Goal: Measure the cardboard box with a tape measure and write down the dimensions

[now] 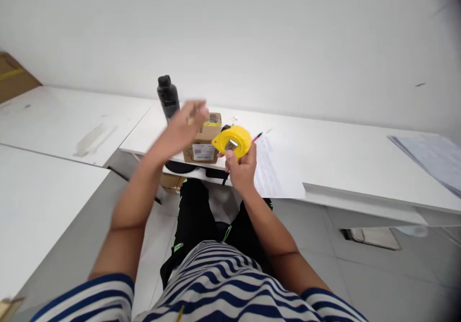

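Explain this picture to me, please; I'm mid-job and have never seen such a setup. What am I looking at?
There is no machine here: these are a person's two bare hands. The single picture comes from a camera on their head, looking forward and down. The right hand holds a yellow tape measure. The left hand is raised and blurred, so I can't tell whether it holds anything. On the white desk are a black bottle, a labelled cardboard box, a pen and papers.
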The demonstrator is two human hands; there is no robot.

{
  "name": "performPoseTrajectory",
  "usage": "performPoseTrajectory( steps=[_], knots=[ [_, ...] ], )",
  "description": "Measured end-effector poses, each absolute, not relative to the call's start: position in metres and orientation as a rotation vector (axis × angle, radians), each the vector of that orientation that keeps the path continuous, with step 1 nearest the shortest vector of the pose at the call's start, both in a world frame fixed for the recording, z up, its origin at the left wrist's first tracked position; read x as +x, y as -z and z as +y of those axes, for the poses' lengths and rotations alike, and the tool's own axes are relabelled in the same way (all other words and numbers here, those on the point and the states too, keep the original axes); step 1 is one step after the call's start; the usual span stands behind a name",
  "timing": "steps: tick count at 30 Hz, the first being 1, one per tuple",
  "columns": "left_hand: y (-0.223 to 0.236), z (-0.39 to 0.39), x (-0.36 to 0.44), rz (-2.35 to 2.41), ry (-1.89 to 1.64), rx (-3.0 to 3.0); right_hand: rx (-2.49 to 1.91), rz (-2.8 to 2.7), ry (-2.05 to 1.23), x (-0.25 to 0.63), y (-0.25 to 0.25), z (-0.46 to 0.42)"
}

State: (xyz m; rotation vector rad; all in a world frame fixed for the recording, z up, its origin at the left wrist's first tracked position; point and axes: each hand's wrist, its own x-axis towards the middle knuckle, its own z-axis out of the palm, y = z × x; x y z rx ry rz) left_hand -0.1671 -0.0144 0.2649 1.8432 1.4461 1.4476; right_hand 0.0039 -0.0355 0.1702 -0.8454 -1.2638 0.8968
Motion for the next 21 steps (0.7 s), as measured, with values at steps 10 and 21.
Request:
performPoseTrajectory(
  steps=[10, 21],
  knots=[
    [-0.143, -0.089, -0.099, 1.080, -1.191, 1.494, -0.823, -1.415, -1.289, 0.046, -0.120, -0.085],
    [-0.112, -0.023, -0.034, 1.327, -0.941, 1.860, -1.930, -2.424, -0.108, 0.161, -0.135, 0.134]
  ],
)
